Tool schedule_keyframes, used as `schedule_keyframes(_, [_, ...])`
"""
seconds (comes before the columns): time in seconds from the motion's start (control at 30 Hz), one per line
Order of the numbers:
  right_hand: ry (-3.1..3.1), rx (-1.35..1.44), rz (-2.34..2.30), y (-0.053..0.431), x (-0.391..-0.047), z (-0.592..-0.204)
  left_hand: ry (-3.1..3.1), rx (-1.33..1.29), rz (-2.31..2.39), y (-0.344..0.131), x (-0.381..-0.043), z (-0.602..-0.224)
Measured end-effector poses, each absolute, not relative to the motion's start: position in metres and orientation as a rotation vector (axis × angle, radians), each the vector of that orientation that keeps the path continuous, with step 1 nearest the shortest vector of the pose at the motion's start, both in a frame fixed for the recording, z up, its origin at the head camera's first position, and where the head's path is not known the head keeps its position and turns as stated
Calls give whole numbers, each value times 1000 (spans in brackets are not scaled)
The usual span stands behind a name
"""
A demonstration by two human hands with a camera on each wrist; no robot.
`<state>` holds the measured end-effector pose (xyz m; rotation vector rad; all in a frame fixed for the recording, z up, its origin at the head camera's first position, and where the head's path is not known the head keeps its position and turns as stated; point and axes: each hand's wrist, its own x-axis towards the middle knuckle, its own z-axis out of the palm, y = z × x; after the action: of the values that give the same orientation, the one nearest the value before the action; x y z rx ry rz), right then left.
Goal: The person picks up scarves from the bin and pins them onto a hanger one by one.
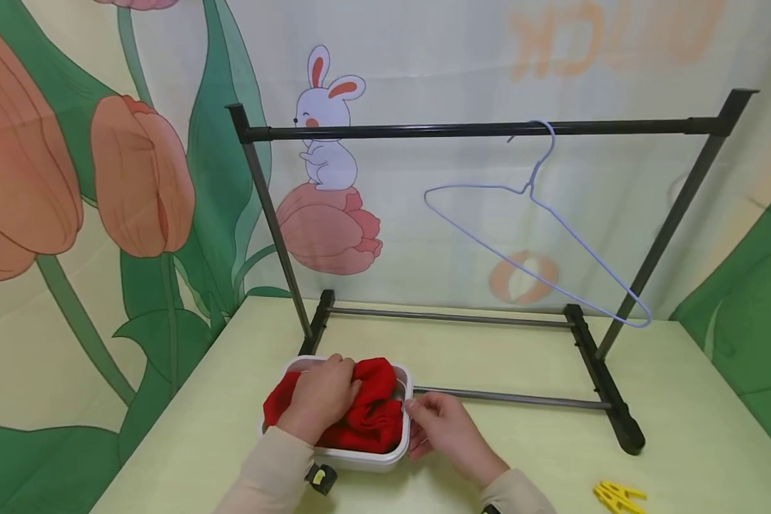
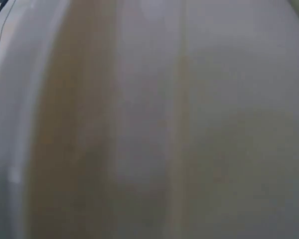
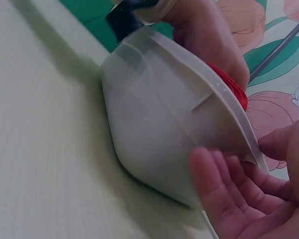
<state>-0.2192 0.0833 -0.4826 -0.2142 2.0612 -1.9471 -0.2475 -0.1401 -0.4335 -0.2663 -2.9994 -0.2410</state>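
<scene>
A white rectangular tub [image 1: 366, 462] stands on the table with a bunched red cloth [image 1: 375, 421] in it. My left hand [image 1: 321, 400] is over the cloth, fingers bent down into its far side and gripping it; the fingertips are hidden. At the tub's right side my right hand [image 1: 446, 432] holds the rim, thumb on top and fingers beneath. The right wrist view shows this hand [image 3: 254, 194] pinching the edge of the tub [image 3: 159, 109], which looks slanted there. Only a blurred, pale close surface fills the left wrist view.
Behind the tub stands a black clothes rack [image 1: 392, 132]. A lilac wire hanger [image 1: 488, 246] hangs from its bar, right of centre. Yellow clothes pegs [image 1: 619, 496] lie at the table's front right. A printed curtain [image 1: 424, 57] hangs behind the rack.
</scene>
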Motion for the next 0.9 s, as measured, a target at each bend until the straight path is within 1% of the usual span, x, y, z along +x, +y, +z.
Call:
schedule_keyframes(0.23, [1958, -149, -2038, 77, -219, -484, -2934, -205, -345, -145, -250, -445])
schedule_keyframes(0.43, [1942, -140, -2054, 77, -218, -483, -2751, -155, -512, -158, -243, -439])
schedule_keyframes(0.7, [1948, -125, -2059, 80, -218, -485, -2556, -157, -881, -164, -234, -412])
schedule_keyframes(0.9, [1937, -151, -2053, 78, -221, -486, -2454, -159, -1110, -171, -229, -377])
